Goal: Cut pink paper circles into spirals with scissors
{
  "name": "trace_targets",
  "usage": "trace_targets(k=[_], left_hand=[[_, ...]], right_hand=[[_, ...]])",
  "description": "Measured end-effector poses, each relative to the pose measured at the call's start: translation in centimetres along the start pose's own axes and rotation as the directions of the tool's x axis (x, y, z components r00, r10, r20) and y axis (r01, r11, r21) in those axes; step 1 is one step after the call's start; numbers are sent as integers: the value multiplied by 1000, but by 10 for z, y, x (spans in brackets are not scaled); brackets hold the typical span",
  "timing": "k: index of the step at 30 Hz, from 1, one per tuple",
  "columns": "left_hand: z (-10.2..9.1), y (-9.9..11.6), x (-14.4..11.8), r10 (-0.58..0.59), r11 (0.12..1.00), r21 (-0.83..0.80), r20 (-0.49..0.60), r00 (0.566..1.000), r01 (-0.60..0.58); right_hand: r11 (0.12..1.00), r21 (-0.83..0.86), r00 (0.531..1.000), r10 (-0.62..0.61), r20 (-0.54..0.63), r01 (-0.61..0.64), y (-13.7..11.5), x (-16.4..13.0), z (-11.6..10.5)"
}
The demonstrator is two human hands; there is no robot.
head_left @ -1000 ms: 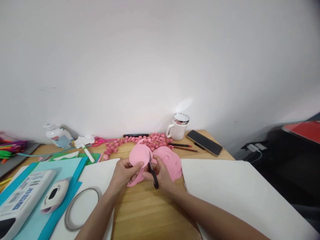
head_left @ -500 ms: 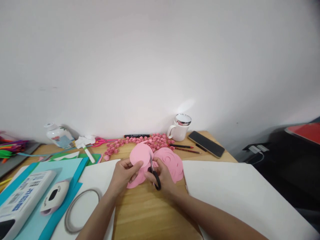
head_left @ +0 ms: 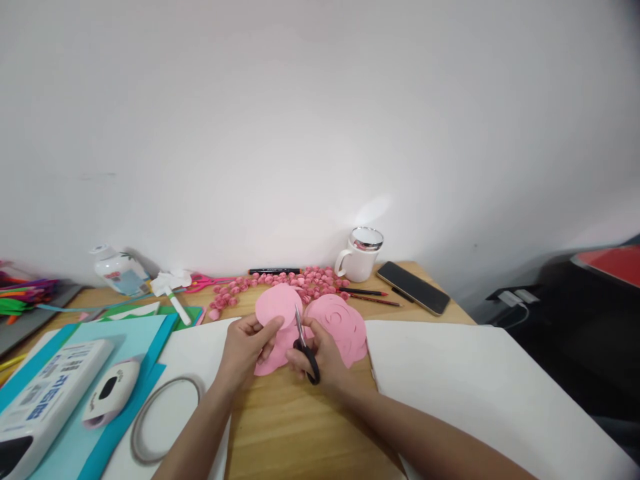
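My left hand (head_left: 251, 347) pinches a round pink paper disc (head_left: 277, 305) by its lower edge, thumb on top. In my right hand (head_left: 323, 353) is a pair of scissors (head_left: 311, 363) with black handles, its blades pointing up along the disc's right edge. Beneath and to the right lies a pile of pink paper circles (head_left: 345, 330), the top ones marked with curved cuts. Another pink piece (head_left: 273, 357) lies under my left hand. Behind the disc, many small rolled pink paper rosebuds (head_left: 315, 280) are heaped on the wooden table (head_left: 305, 440).
At the back stand a white mug (head_left: 359, 257) and a white bottle (head_left: 120, 270); a phone (head_left: 414, 287) and pencils (head_left: 367, 293) lie at right. On the left are blue paper sheets (head_left: 135, 340), a white box (head_left: 50, 393), a tape ring (head_left: 137, 427) and pink-handled scissors (head_left: 203, 283).
The disc and both hands have shifted slightly left. The scissors have moved a little left with my right hand and stay at the disc's right edge.
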State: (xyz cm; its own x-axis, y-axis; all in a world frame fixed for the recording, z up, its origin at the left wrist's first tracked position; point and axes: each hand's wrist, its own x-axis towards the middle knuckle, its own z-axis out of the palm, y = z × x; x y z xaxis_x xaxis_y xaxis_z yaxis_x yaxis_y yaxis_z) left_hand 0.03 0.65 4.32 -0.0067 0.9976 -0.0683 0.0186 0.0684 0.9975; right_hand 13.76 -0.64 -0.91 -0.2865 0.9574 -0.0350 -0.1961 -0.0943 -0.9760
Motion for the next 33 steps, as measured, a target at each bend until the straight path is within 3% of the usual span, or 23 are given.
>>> trace_targets(k=[8, 15, 25, 33], left_hand=[[-1, -3, 1, -23, 998, 59, 49, 999, 20], [-2, 1, 0, -15, 996, 91, 58, 998, 10], [-3, 0, 0, 27, 999, 46, 37, 999, -28], [-4, 0, 1, 40, 999, -25, 67, 997, -39]], right_hand=[[991, 85, 995, -100, -27, 102, -6, 1, -2], [993, 103, 999, -54, -9, 54, -9, 0, -2], [999, -16, 999, -33, -33, 32, -10, 0, -5], [999, -39, 998, -39, -49, 38, 4, 3, -4]])
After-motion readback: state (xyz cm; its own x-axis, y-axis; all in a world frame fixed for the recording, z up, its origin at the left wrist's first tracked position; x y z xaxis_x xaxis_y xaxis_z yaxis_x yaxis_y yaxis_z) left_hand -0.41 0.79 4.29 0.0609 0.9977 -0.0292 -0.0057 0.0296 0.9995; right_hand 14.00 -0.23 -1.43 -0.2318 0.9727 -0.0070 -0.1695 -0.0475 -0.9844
